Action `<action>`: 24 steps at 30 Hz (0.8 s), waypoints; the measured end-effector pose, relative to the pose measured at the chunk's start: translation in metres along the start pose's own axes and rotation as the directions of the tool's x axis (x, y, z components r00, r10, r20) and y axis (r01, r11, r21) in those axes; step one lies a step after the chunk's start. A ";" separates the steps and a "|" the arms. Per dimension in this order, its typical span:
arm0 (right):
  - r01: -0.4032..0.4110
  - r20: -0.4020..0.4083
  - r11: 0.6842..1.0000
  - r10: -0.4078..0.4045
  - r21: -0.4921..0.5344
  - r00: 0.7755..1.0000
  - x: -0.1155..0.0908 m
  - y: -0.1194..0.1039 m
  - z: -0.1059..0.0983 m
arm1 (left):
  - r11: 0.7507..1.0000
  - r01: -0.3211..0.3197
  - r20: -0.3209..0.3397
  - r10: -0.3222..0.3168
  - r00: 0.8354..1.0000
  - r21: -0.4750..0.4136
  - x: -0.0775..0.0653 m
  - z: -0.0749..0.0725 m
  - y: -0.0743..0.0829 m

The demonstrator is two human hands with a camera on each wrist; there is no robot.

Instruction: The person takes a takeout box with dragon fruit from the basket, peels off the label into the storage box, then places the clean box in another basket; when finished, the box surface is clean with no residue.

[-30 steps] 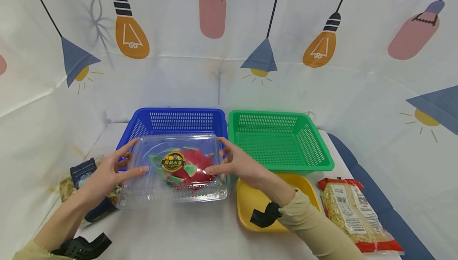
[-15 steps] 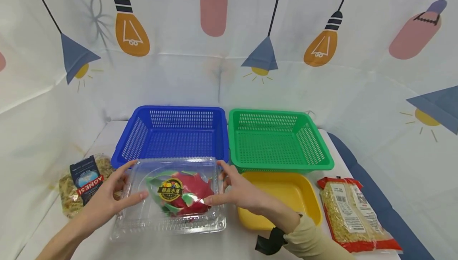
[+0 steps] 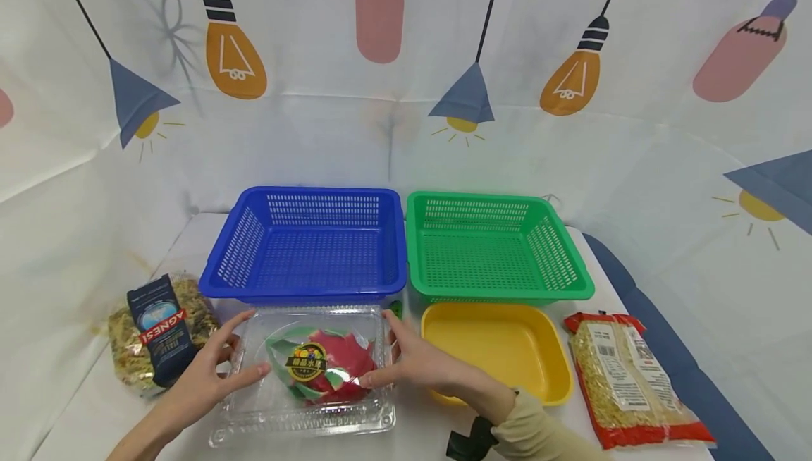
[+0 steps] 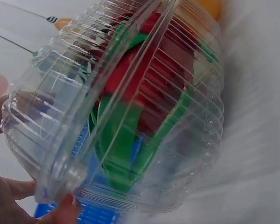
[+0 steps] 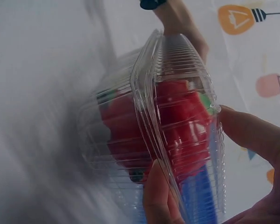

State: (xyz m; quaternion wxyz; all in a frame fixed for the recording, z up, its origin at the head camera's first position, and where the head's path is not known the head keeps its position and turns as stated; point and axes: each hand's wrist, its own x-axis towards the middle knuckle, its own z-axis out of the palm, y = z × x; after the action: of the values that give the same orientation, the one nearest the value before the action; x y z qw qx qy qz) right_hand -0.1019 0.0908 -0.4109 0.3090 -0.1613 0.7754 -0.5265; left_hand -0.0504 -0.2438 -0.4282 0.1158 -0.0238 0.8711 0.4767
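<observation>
A clear plastic clamshell box with a round black and gold sticker lies in front of the blue basket in the head view. Inside it is a red and green dragon fruit, also seen through the ribbed walls in both wrist views. My left hand grips the box's left side, thumb over the lid. From the right, my right hand grips the opposite side, its thumb on the lid and fingers at the rim. Whether the box touches the table cannot be told.
A blue basket and a green basket stand at the back. A yellow basin is right of the box. A pasta bag lies at left, a red-edged bag of yellowish contents at right.
Both hands have brought the clamshell box toward me, from over the blue basket's front edge to in front of it. The pasta bag at left shows more fully.
</observation>
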 end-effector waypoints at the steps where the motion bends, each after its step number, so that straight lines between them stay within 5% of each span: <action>1: -0.008 -0.005 1.000 0.008 -0.013 1.000 0.001 0.001 0.001 | 1.000 -0.004 -0.007 0.004 1.000 -0.006 0.002 0.002 -0.002; 18: 0.015 -0.075 0.998 -0.019 -0.059 0.997 0.022 0.010 0.003 | 0.998 0.063 -0.044 -0.063 0.997 0.007 0.025 0.011 -0.018; 24: 0.008 -0.111 0.997 -0.016 -0.073 0.994 0.025 0.010 0.005 | 1.000 0.002 -0.114 0.000 0.993 0.025 0.028 0.015 -0.020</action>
State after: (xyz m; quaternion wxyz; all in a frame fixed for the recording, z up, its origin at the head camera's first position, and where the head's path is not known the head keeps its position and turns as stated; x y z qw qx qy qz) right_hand -0.1170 0.0765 -0.4287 0.2561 -0.1476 0.8089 -0.5083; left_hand -0.0713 -0.2400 -0.4591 0.0664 -0.0500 0.8821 0.4638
